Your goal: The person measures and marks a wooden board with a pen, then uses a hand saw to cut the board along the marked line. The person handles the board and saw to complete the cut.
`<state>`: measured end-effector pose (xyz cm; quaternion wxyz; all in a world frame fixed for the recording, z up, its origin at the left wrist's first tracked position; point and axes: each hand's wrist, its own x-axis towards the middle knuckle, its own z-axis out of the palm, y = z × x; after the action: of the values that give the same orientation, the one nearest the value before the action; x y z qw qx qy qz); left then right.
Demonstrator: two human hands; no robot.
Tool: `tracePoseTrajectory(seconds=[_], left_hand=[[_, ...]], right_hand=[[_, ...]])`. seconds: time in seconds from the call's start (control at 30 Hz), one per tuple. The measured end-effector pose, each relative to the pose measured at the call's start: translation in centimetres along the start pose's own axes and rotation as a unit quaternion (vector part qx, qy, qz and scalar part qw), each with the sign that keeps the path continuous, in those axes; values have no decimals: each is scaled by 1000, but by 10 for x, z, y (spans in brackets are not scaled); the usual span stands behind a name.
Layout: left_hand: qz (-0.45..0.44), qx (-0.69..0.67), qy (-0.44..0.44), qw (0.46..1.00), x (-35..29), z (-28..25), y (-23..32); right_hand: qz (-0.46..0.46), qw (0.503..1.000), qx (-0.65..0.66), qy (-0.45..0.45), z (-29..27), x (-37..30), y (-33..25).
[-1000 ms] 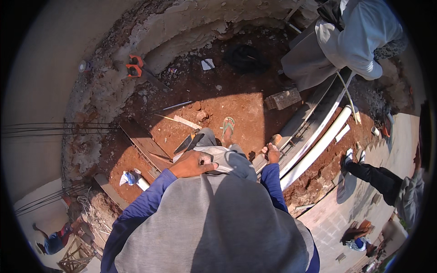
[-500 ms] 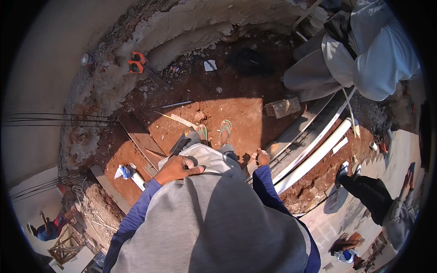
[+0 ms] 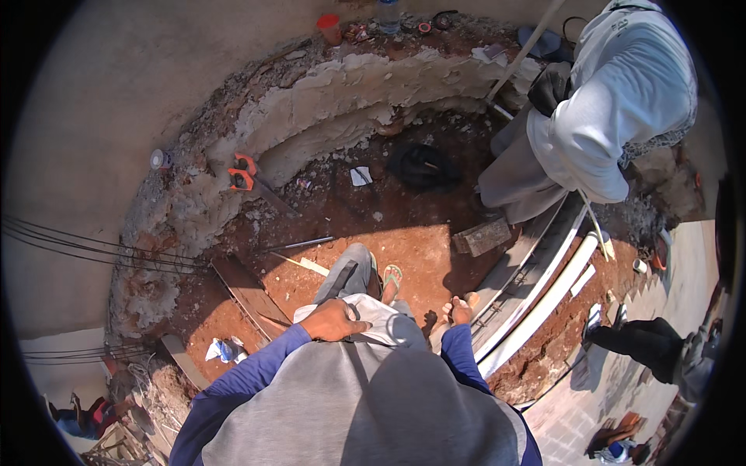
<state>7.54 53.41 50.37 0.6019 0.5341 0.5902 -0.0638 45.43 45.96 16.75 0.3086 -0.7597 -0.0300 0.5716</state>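
My left hand (image 3: pixel 336 320) is closed at the lower front of my grey shirt (image 3: pixel 311 404), its fingers curled on the light grey cloth and the thumb along it. To the right, my right hand (image 3: pixel 458 311) hangs beside the wooden planks (image 3: pixel 497 283) with its fingers curled in. Whatever is in that hand, if anything, cannot be made out. Below, my left knee (image 3: pixel 353 264) is raised and bent, and a green flip-flop (image 3: pixel 392 278) shows on the red soil.
A handsaw with orange handle (image 3: pixel 245 172) leans by the broken wall. A co-worker (image 3: pixel 598 116) bends over the planks at right. A white pipe (image 3: pixel 544 303) runs beside them. A wood block (image 3: pixel 483 237), metal rod (image 3: pixel 305 243) and brown board (image 3: pixel 245 291) lie on the soil.
My left knee has come up and forward. The view has tilted up, bringing a red cup and a bottle on the far ledge into sight. Both hands keep nearly the same pose.
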Motion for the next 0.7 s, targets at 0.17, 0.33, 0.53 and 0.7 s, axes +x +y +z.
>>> tracePoseTrajectory(seconds=[0.17, 0.33, 0.53, 0.7], left_hand=[[29, -7, -16, 999, 42, -43, 0], [14, -6, -45, 999, 105, -123, 8], [19, -67, -8, 998, 228, -261, 5], [16, -40, 82, 996, 313, -390, -22]], right_hand=[[28, 998, -9, 51, 10, -23, 16], [7, 995, 49, 81, 65, -11, 4], [51, 987, -46, 143, 126, 42, 10], [138, 978, 120, 101, 275, 25, -94]])
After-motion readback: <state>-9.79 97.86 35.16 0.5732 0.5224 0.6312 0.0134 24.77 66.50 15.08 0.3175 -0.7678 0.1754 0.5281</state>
